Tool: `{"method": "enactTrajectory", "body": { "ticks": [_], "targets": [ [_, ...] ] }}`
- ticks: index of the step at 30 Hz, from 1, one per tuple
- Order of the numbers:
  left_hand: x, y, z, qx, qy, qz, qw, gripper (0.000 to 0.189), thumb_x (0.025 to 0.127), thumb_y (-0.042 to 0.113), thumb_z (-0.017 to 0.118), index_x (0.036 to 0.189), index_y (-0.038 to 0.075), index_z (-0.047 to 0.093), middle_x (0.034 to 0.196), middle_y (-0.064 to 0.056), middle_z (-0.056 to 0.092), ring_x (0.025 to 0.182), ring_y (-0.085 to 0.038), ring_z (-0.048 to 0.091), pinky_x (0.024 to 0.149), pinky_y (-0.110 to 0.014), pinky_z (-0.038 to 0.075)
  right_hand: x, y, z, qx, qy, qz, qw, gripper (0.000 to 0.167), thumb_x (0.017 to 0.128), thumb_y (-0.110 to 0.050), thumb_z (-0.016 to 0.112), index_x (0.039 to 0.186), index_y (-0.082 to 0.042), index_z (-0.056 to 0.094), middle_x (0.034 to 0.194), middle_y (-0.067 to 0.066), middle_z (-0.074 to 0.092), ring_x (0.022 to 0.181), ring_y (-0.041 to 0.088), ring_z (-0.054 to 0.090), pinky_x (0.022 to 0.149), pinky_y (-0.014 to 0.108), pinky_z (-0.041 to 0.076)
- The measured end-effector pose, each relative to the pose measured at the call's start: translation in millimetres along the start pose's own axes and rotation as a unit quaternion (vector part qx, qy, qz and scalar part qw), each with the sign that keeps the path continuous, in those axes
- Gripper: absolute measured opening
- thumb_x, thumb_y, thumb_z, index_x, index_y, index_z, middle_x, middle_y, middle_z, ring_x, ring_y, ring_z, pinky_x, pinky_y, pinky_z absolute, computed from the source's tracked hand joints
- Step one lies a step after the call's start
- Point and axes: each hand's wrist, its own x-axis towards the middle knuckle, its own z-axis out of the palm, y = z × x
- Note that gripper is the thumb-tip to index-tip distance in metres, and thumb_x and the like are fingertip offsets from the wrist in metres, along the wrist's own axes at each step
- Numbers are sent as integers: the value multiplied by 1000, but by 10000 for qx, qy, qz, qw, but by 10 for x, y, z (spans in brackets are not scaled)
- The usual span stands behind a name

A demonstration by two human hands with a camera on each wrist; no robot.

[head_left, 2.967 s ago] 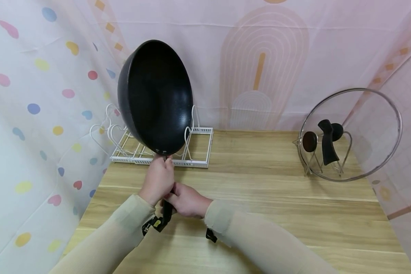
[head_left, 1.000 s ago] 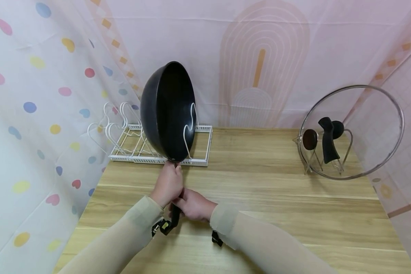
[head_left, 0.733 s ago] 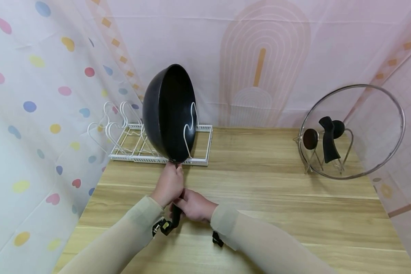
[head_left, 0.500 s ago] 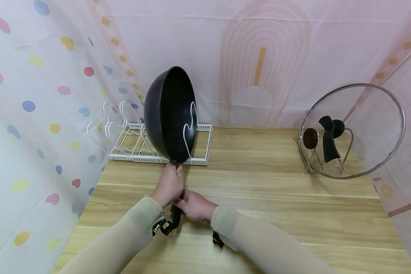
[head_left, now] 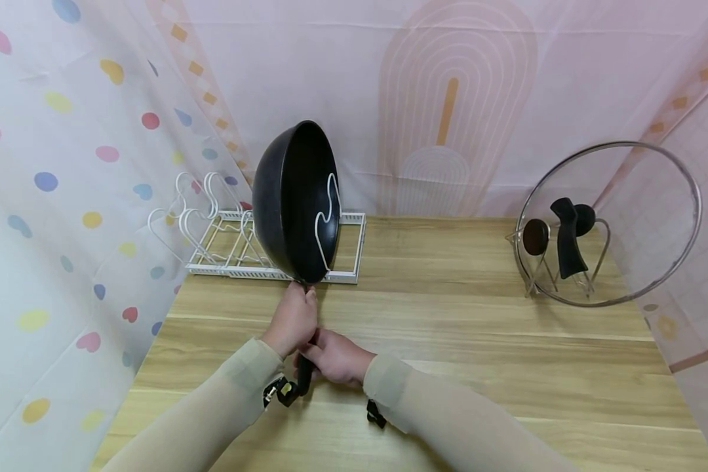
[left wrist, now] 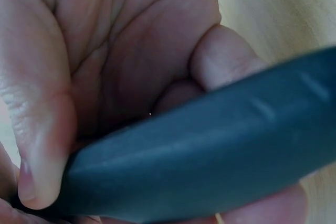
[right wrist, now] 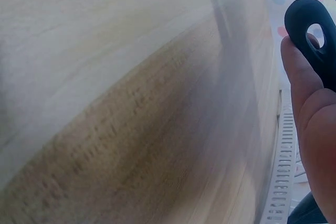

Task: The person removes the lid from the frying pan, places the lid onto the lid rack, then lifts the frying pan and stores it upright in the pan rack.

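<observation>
A black wok (head_left: 297,203) stands tilted on its edge in the white wire rack (head_left: 342,278), its hollow side facing right and its handle toward me. A white wire loop of the rack crosses in front of the hollow side. My left hand (head_left: 292,321) grips the handle just below the wok's rim. Farther down, my right hand (head_left: 337,357) holds the same handle, close beside the left. The handle (left wrist: 210,150) runs across the left wrist view, with fingers around it. In the right wrist view, the holed handle end (right wrist: 300,17) shows beside a finger.
A glass lid (head_left: 692,216) with a black handle (head_left: 568,246) leans upright in a metal stand (head_left: 604,249) at the right. White wire loops (head_left: 191,219) rise from the rack's left part. A pink patterned curtain (head_left: 354,85) hangs behind the wooden table (head_left: 478,341).
Over three seconds the wok has moved right and down into the rack and turned more edge-on, both hands moving right with its handle. In the last second it has sunk slightly.
</observation>
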Motion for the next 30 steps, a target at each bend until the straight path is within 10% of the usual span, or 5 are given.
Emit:
{"method": "enactTrajectory", "body": {
  "ticks": [30],
  "targets": [
    [45, -32, -43, -96, -531, -139, 9984, 19, 109, 9, 39, 96, 5, 52, 74, -5, 56, 63, -20, 53, 61, -32, 45, 12, 10, -72, -987, 233, 129, 9948, 26, 111, -23, 53, 113, -2, 68, 88, 3, 68, 82, 26, 76, 79, 43, 64]
  ]
}}
